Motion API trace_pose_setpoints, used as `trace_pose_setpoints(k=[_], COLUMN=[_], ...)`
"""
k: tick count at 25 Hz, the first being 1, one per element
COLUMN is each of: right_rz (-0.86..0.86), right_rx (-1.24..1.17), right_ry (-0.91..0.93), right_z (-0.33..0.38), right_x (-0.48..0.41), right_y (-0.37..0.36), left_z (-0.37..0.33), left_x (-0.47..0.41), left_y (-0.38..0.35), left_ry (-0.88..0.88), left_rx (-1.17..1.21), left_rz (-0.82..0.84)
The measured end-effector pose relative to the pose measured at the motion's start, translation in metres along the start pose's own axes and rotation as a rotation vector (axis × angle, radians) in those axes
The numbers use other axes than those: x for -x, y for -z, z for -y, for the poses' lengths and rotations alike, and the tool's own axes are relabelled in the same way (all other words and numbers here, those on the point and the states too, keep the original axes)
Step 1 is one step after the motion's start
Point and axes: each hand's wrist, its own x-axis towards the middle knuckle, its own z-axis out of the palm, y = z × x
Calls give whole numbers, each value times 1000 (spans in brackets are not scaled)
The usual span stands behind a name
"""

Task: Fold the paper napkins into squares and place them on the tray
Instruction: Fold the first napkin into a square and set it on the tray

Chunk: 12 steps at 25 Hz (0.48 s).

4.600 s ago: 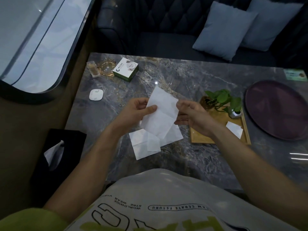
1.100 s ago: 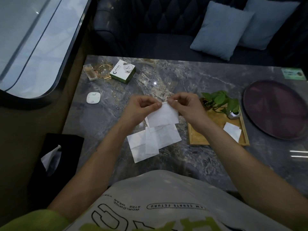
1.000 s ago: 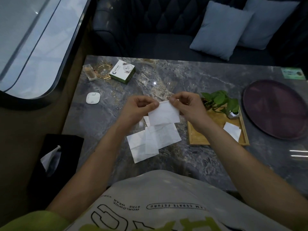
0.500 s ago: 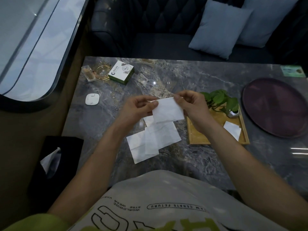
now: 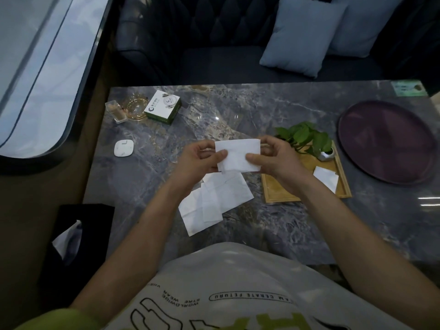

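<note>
1. Napkin in hand (image 5: 238, 155): white, folded to a rectangle, held up above the marble table (image 5: 273, 222), clear of the surface.
2. Left hand (image 5: 197, 163): closed in a pinch on the napkin's left edge, thumb on the near face, fingers curled behind.
3. Right hand (image 5: 273, 160): closed in a pinch on the napkin's right edge, thumb on the near face, fingers behind.
4. Loose napkins (image 5: 214, 201): several white sheets, overlapping, flat on the table directly below the hands; count not clear.
5. Wooden tray (image 5: 281, 194): rectangular, light wood, just right of the loose napkins, partly hidden by the right wrist.
6. Folded square (image 5: 325, 178): one small white napkin lying inside the tray, toward its right side.
7. Potted plant (image 5: 307, 139): green leaves, small silver pot, standing in the tray's far right corner.
8. Round tray (image 5: 385, 141): dark purple, on the table right of the wooden tray, apart from it.
9. Far left corner of table: green-and-white box (image 5: 163, 107), glass ashtray (image 5: 136, 109) beside it, small clear holder (image 5: 115, 111) left of that.
10. White puck-shaped device (image 5: 123, 148): on the table, left of the hands, well apart.
11. Black tissue box (image 5: 76, 241): off the table at lower left, white tissue showing at its opening.
12. Sofa (image 5: 214, 44) beyond the table with two pale blue cushions (image 5: 302, 34).
</note>
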Motion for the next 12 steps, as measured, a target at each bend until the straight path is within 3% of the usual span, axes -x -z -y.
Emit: trace_pose_setpoints(k=[12], right_rz=[-188], right_rx=[52], right_ry=[-1], right_z=[-29], right_x=[12], right_y=[58], left_z=[28], left_x=[-16], left_y=[-51], left_ry=[28], left_rx=[-132], left_rz=[-2])
